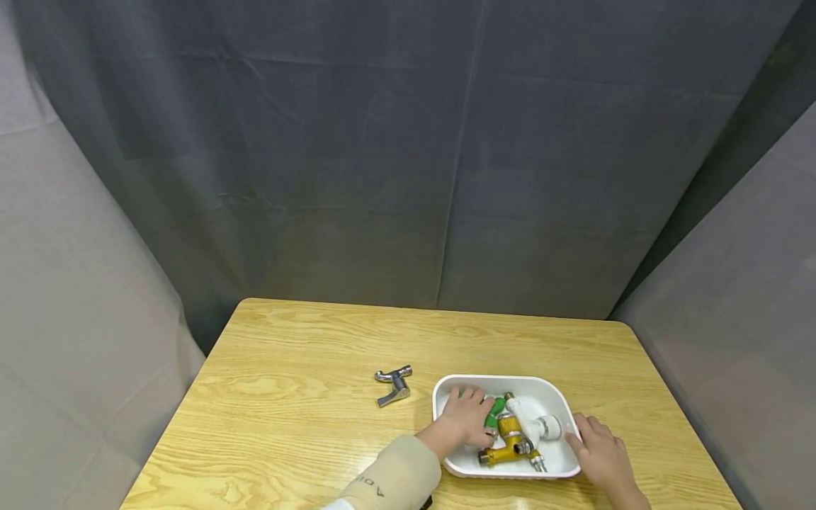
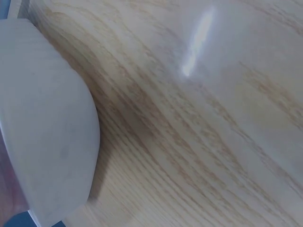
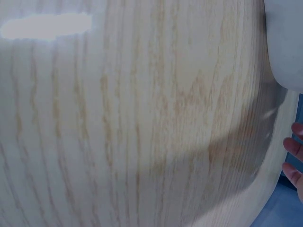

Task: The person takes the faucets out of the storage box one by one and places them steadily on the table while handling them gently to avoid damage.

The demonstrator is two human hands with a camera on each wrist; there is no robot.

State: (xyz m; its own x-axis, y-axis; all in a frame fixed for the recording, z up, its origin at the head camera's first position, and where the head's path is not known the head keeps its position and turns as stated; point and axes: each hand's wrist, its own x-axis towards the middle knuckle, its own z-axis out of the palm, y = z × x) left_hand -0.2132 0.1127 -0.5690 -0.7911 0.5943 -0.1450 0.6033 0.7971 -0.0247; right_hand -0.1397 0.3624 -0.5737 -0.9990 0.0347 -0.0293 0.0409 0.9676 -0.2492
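A white plastic basin (image 1: 455, 467) stands on the table, holding several taps and fittings. My left hand (image 1: 468, 418) reaches into its left side, palm down over a green tap (image 1: 496, 409); the hand hides part of the tap, and I cannot tell whether the fingers grip it. Beside that hand lie a yellow tap (image 1: 510, 448) and a white tap (image 1: 525, 421). My right hand (image 1: 602, 453) is at the basin's right rim, thumb close to the edge. In the right wrist view, loosely extended fingers (image 3: 294, 146) show near the basin wall (image 3: 286, 47).
A chrome tap (image 1: 397, 386) lies on the wooden table (image 1: 306, 411), left of the basin. Dark grey cloth (image 1: 357, 177) hangs behind the table, with lighter cloth at both sides. The left wrist view shows the table and the basin's outer wall (image 2: 52, 123).
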